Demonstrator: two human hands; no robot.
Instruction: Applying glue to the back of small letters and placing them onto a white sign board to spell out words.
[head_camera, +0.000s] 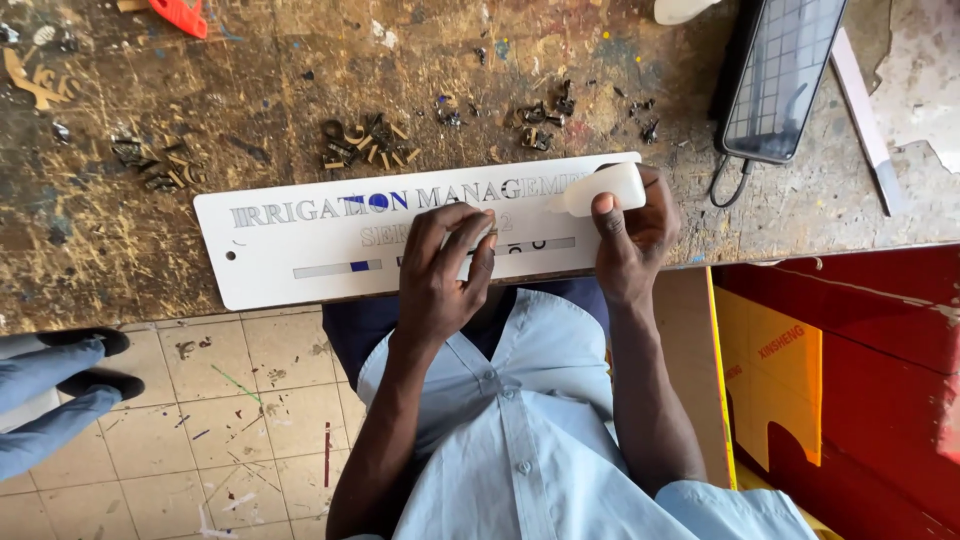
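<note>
White sign plate (300, 262) flat at workbench (200, 90) edge. Left hand (445, 270) pinches small letter piece on plate's second row. Right hand (630, 235) grips glue bottle (600, 190), nozzle toward plate. Top row lettered; second row partly filled; loose letters (365, 145) remain on bench.

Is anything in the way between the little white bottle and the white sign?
Nothing visible. The right hand holds the white bottle with its tip right over the white sign. The left hand presses on the sign beside it, not under the tip.
</note>
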